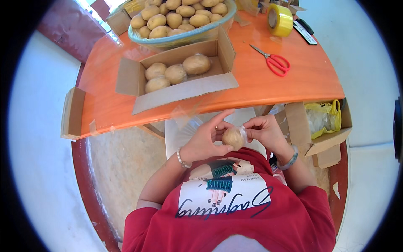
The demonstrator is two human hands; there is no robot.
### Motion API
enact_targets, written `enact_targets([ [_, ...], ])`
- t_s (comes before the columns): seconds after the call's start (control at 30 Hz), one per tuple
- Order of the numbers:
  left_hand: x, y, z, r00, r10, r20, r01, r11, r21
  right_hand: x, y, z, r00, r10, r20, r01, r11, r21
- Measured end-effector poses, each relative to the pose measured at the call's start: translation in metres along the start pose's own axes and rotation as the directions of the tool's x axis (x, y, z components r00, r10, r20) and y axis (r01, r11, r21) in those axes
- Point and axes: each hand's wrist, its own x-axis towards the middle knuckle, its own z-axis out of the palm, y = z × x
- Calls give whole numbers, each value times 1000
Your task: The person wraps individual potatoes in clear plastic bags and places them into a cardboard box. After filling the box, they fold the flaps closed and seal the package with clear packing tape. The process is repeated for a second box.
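Note:
In front of my lap, below the table's front edge, a potato [232, 138] in thin clear plastic wrap is held between both hands. My left hand [210, 135] cups it from the side, thumb beneath and index finger stretched out. The fingertips of my right hand [263, 130] pinch the gathered film [243, 134] at the potato's right end. Above my hands, an opened cardboard box [185, 88] on the table holds several film-wrapped potatoes [175, 74]; bare cardboard shows at its right end.
Behind the box, a plastic-lined basin [185, 37] is heaped with unwrapped potatoes [185, 11]. Red-handled scissors [277, 64] and a yellow tape roll [280, 20] lie on the orange table [302, 85]. Lower right, a carton [299, 126] contains a yellow plastic bag [324, 119]. Another cardboard box [73, 112] stands at the left edge.

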Motion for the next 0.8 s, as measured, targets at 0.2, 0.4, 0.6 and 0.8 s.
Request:
enact_targets([
  [0.2,6,-5,-8,995,-35,93,25,994,108,9,-17,-3,992,98,74,-98,995,-10],
  [0.4,3,4,-5,996,-11,-89,12,1000,12,12,-14,3,983,-88,-160,60,983,-175],
  [0.6,2,-7,-8,978,-12,-208,-24,985,-171,0,-8,6,990,-9,-143,24,994,105],
  [0.8,4,3,4,993,-37,-114,5,963,-269,8,2,12,996,-25,-86,49,953,299],
])
